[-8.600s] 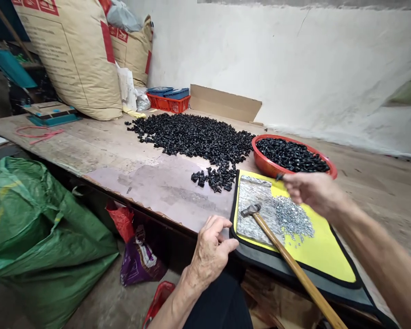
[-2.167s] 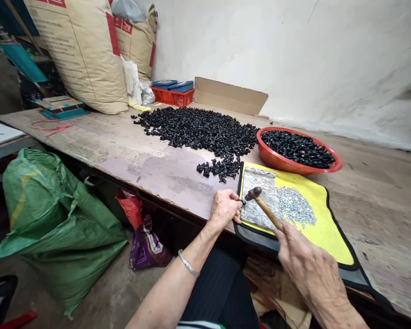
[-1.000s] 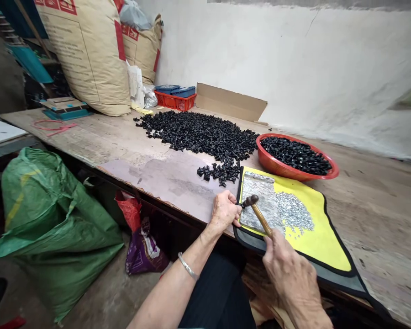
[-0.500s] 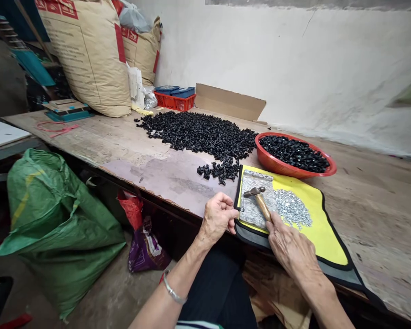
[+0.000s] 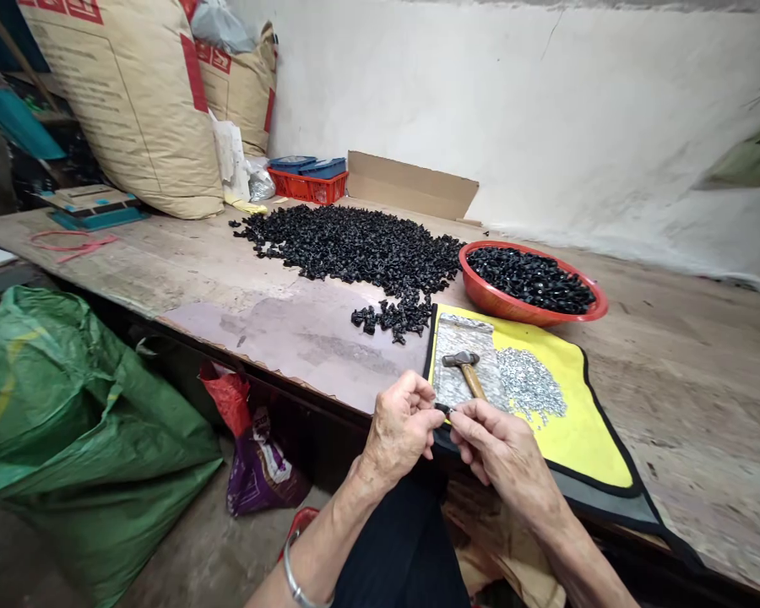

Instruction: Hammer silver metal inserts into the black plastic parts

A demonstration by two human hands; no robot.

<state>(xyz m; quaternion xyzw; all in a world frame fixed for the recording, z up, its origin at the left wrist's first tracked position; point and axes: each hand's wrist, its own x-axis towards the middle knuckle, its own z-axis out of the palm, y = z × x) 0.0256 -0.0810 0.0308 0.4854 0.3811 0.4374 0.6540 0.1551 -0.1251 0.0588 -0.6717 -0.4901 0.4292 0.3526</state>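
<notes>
Between thumb and fingertips of my left hand is a small black plastic part. My right hand is closed in a pinch at the part's right end, where a tiny shiny bit shows; what exactly it grips is too small to make out. Just beyond my fingers, a hammer with a wooden handle lies on a grey metal block. Beside the block, a heap of small silvery metal pieces rests on a yellow cloth with black edging.
A big pile of black parts covers the middle of the wooden table. More fill a red bowl behind the cloth. Farther back are a red basket, cardboard and large paper sacks. A green sack stands at left.
My right hand has let go of the hammer, now lying on the block, and has moved left to the black part in my left hand. The view has shifted slightly right.
</notes>
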